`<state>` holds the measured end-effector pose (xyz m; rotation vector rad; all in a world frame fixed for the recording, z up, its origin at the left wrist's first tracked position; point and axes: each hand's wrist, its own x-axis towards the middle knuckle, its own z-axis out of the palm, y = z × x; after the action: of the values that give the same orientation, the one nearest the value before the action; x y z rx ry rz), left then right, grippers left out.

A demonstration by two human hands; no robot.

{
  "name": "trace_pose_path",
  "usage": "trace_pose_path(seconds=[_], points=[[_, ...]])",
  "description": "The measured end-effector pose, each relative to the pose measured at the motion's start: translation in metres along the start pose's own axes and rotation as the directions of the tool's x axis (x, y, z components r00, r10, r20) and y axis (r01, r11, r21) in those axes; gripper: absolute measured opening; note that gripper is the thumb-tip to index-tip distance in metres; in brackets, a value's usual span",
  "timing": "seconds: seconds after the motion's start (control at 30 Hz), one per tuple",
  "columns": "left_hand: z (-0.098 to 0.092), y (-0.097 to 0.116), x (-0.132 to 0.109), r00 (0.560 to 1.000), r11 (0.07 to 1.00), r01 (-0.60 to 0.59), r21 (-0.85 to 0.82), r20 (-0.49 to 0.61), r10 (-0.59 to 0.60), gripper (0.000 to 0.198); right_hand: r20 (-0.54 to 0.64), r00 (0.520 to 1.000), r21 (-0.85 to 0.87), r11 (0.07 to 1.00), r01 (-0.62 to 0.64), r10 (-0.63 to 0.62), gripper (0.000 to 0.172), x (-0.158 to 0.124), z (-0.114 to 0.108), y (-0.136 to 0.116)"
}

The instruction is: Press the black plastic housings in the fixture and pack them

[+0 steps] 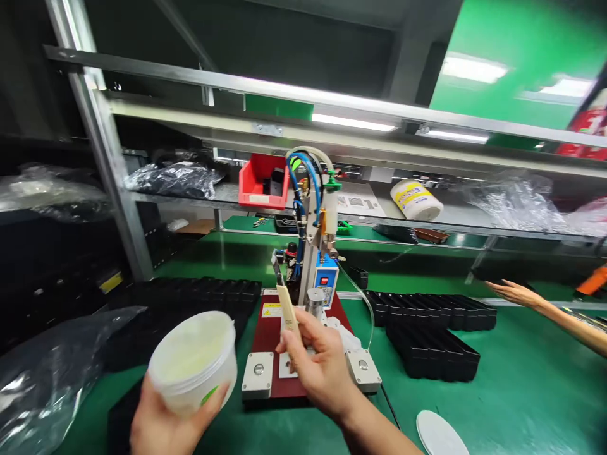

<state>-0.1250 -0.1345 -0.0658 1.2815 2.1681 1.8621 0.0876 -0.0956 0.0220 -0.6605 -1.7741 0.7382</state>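
A round translucent tub (194, 360), tilted and with pale yellowish contents, rests in my left hand (171, 420), its fingers wrapped round the lower side. My right hand (315, 363) pinches the beige handle of a brush-like tool (288, 309), held upright with its dark tip pointing up. Behind my right hand stands a bench machine (310, 253) with blue hoses, a dark red base and two grey button boxes. A round white lid (441, 433) lies on the green table at the lower right.
Black boxes (434, 351) stand in rows right of the machine, with more on the left. Another person's hand (516, 294) reaches in from the right. The shelf above holds a red bin (263, 181), a white tub (416, 200) and plastic bags. Clear plastic (42, 379) lies at lower left.
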Motion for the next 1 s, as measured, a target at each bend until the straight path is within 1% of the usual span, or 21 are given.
trace_pose_path(seconds=[0.03,0.07,0.13,0.2,0.27,0.37,0.43,0.5,0.57,0.63,0.73,0.83,0.9,1.0], points=[[0.003,0.006,-0.003,1.0,1.0,0.003,-0.011,0.007,-0.003,0.075,0.041,0.998,-0.093,0.994,0.052,-0.048,0.028,-0.005,-0.009,-0.002],[0.007,0.013,-0.005,0.999,0.999,-0.03,-0.031,0.022,0.031,0.08,0.088,0.992,-0.175,0.979,0.109,-0.094,0.029,-0.009,-0.017,-0.003],[0.012,0.023,-0.004,0.989,0.989,-0.144,-0.039,0.014,0.145,0.087,0.185,0.968,-0.291,0.931,0.222,-0.173,0.035,-0.016,-0.032,-0.003],[0.015,0.028,0.0,0.969,0.969,-0.247,-0.014,-0.009,0.247,0.088,0.278,0.933,-0.386,0.862,0.328,-0.23,0.038,-0.021,-0.042,-0.003],[0.017,0.029,0.001,0.951,0.952,-0.307,0.025,-0.037,0.307,0.088,0.332,0.902,-0.491,0.766,0.415,-0.276,0.039,-0.025,-0.047,-0.004],[0.018,0.027,-0.001,0.923,0.925,-0.37,0.087,-0.076,0.376,0.092,0.353,0.875,-0.623,0.614,0.485,-0.332,0.037,-0.026,-0.047,-0.006],[0.018,0.025,-0.002,0.891,0.894,-0.428,0.131,-0.105,0.442,0.094,0.376,0.856,-0.672,0.533,0.515,-0.354,0.035,-0.026,-0.046,-0.008],[0.018,0.022,-0.001,0.844,0.849,-0.497,0.179,-0.127,0.521,0.093,0.418,0.84,-0.695,0.474,0.541,-0.346,0.035,-0.024,-0.048,-0.009],[0.016,0.02,0.001,0.804,0.807,-0.552,0.211,-0.121,0.582,0.089,0.456,0.83,-0.706,0.437,0.557,-0.321,0.037,-0.024,-0.052,-0.011],[0.016,0.018,0.004,0.79,0.789,-0.574,0.218,-0.103,0.604,0.086,0.483,0.822,-0.714,0.408,0.569,-0.3,0.04,-0.024,-0.06,-0.012],[0.017,0.016,0.005,0.807,0.807,-0.549,0.216,-0.115,0.58,0.088,0.505,0.811,-0.723,0.368,0.584,-0.295,0.039,-0.024,-0.073,-0.016],[0.018,0.016,0.004,0.846,0.852,-0.483,0.199,-0.143,0.513,0.093,0.501,0.814,-0.73,0.362,0.58,-0.295,0.038,-0.023,-0.083,-0.022],[0.019,0.017,0.003,0.876,0.883,-0.437,0.169,-0.144,0.461,0.094,0.472,0.83,-0.725,0.405,0.557,-0.297,0.038,-0.022,-0.088,-0.025],[0.021,0.018,-0.001,0.928,0.933,-0.347,0.091,-0.106,0.356,0.091,0.406,0.867,-0.687,0.529,0.497,-0.288,0.043,-0.021,-0.092,-0.028]])
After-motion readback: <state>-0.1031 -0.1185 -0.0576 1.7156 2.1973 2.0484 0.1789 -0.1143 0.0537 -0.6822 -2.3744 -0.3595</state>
